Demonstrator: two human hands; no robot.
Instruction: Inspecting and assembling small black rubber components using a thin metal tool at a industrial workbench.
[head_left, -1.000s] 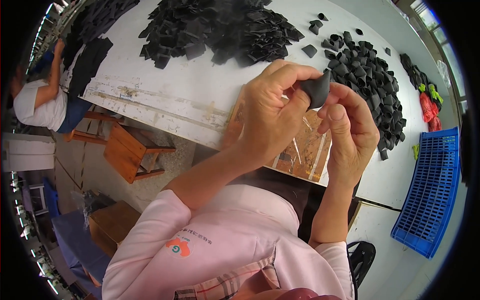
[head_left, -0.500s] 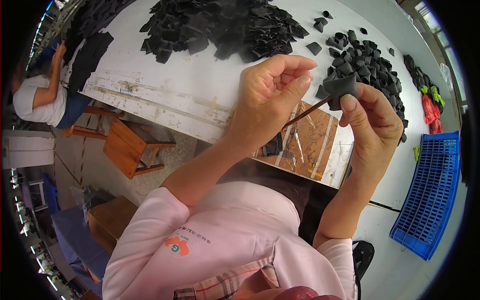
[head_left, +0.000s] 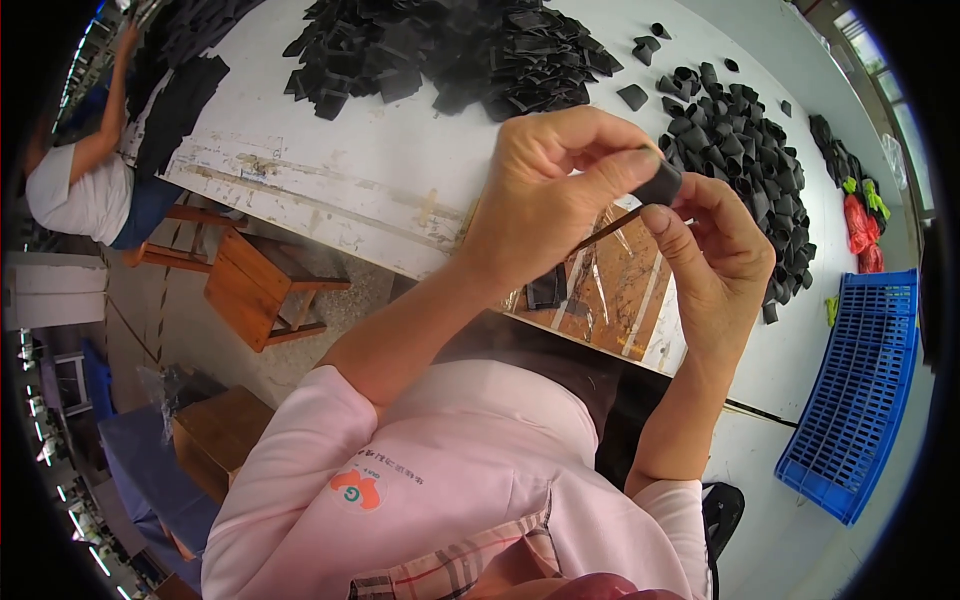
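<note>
Over the table's near edge, a small black fabric-like piece (head_left: 662, 186) is held up between my two hands. My left hand (head_left: 565, 185) pinches its upper left edge between thumb and forefinger. On the other side, my right hand (head_left: 725, 250) grips the lower right of it, the thumb below and the fingers behind. A thin dark rod (head_left: 610, 231) slants from behind my left wrist up to the piece; its far end is hidden. Beneath my hands lies a worn brown board (head_left: 615, 300) with strips of tape.
Flat black pieces (head_left: 400, 60) are heaped at the back of the white table (head_left: 330, 170). Rolled black pieces (head_left: 740, 140) lie piled to the right. A blue plastic crate (head_left: 850, 390) stands at far right. Left, a person (head_left: 85, 190) sits near a wooden stool (head_left: 255, 285).
My left hand has moved right and taken hold of the black piece. My right hand has shifted slightly left and down, and the piece has tilted and folded.
</note>
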